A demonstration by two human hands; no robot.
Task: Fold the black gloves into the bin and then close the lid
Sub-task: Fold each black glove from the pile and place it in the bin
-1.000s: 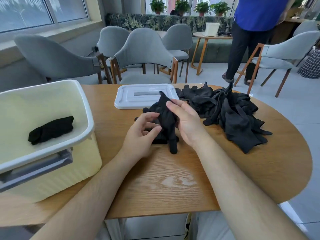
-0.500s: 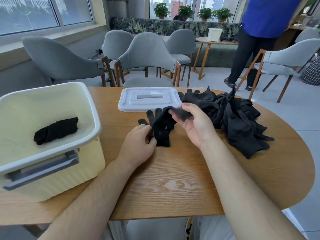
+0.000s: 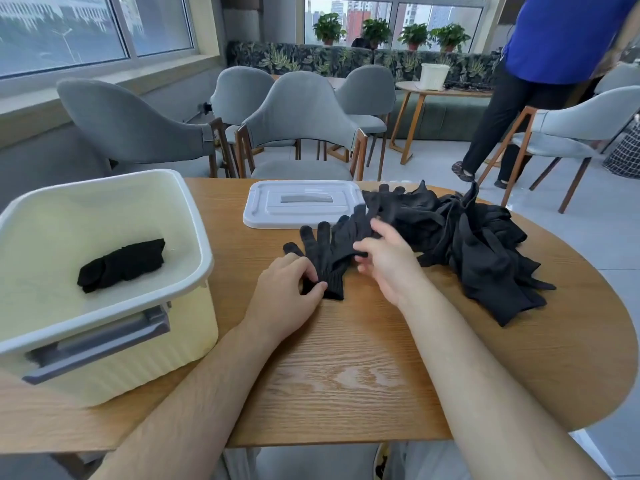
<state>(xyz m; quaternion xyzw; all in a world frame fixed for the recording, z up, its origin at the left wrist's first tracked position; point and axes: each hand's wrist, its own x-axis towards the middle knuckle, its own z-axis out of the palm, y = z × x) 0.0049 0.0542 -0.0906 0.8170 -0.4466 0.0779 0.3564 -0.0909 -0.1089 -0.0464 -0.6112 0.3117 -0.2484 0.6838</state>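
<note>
A black glove (image 3: 327, 252) lies flat on the wooden table (image 3: 346, 375), fingers pointing away from me. My left hand (image 3: 287, 292) pinches its cuff at the near end. My right hand (image 3: 389, 263) is blurred over the glove's right side, with fingers bent on the fabric. A heap of black gloves (image 3: 467, 247) sits to the right. The cream bin (image 3: 104, 327) stands open at the left with one folded black glove (image 3: 121, 265) inside. The white lid (image 3: 301, 204) lies flat at the table's far side.
Grey chairs (image 3: 298, 126) stand behind the table. A person in a blue top (image 3: 554, 46) stands at the back right by another chair. The table's edge curves round on the right.
The glove that was raised and bunched between both hands now lies spread flat on the table. My left hand has moved to its cuff; my right hand moved across its right side.
</note>
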